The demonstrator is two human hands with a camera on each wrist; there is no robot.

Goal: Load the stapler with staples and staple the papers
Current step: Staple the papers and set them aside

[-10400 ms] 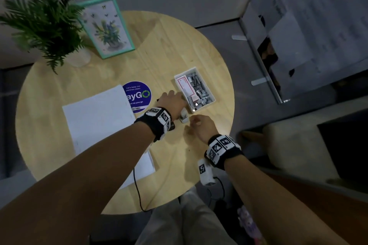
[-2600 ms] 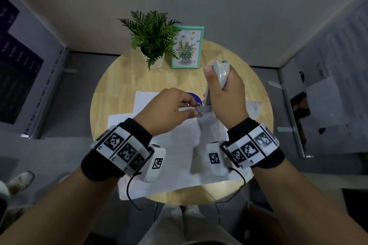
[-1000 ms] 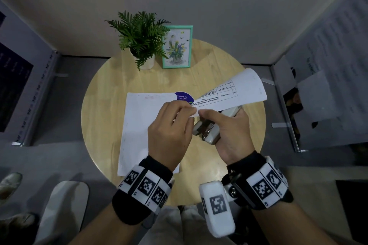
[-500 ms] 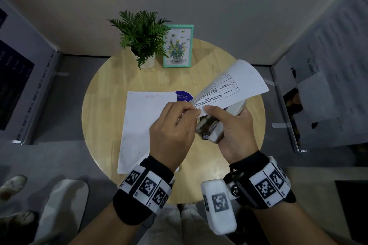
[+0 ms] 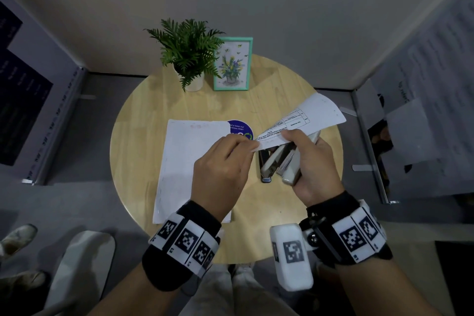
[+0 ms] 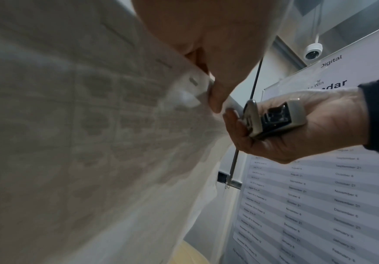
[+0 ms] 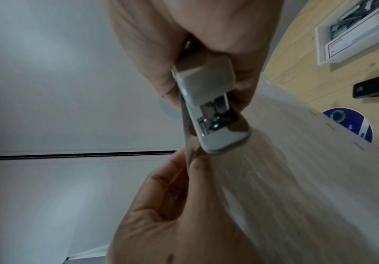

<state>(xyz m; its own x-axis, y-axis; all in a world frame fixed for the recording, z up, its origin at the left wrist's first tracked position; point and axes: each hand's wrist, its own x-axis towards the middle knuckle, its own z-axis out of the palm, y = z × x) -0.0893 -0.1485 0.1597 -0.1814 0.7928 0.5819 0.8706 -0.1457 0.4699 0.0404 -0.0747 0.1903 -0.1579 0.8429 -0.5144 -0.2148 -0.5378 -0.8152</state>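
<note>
In the head view my right hand [image 5: 306, 159] grips a pale grey stapler [image 5: 280, 161] above the round wooden table [image 5: 256, 226]. My left hand [image 5: 250, 146] pinches the near corner of a printed set of papers [image 5: 310, 118], lifted and fanning out to the right over the stapler. The corner lies at the stapler's [image 7: 211, 107] mouth; whether it is between the jaws I cannot tell. In the left wrist view the stapler [image 6: 272, 117] sits in the right hand [image 6: 308, 128], beside the papers [image 6: 93, 142]. A white sheet [image 5: 187, 161] lies flat on the table.
A potted fern [image 5: 188, 51] and a teal picture frame [image 5: 232, 64] stand at the table's far edge. A blue round sticker [image 5: 241, 127] shows beside the flat sheet. In the right wrist view an open staple box [image 7: 353, 34] and a black bar [image 7: 376, 89] lie on the table.
Since 2.6 s ago the printed papers have been lifted off the table and the stapler lowered beside their corner. Over the last half second both hands barely moved.
</note>
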